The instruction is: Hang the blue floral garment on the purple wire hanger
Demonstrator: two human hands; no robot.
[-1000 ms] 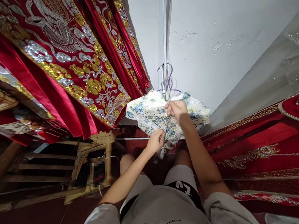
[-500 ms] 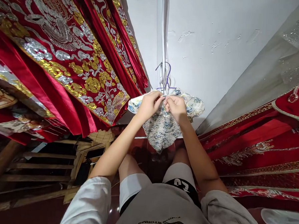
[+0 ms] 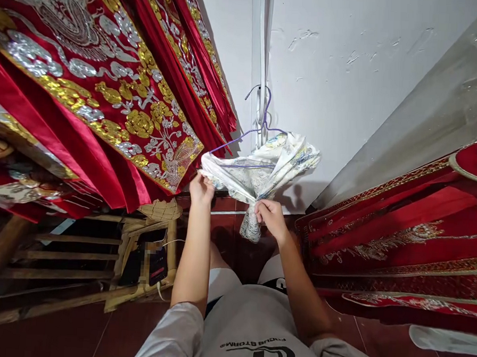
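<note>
A white floral top (image 3: 238, 183) with blue and yellow print hangs on a purple wire hanger (image 3: 237, 140) in front of the wall. Its left shoulder has slipped low, baring that arm of the hanger, while the cloth still covers the right arm. My left hand (image 3: 201, 189) pinches the left edge of the top, fingers partly hidden behind the cloth. My right hand (image 3: 271, 217) is closed on the gathered front of the top, low in the middle. Below it dangles a bunched end of the fabric.
Red embroidered costumes (image 3: 145, 123) hang close on my left, and more red beaded garments (image 3: 399, 235) on my right. A white vertical pole (image 3: 265, 46) runs up the wall (image 3: 326, 98). A bamboo chair (image 3: 78, 263) stands at the lower left.
Both hands have come down from the neckline and spread apart, the left to the left. The top's left side has come down off the hanger's arm, and its front is now bunched.
</note>
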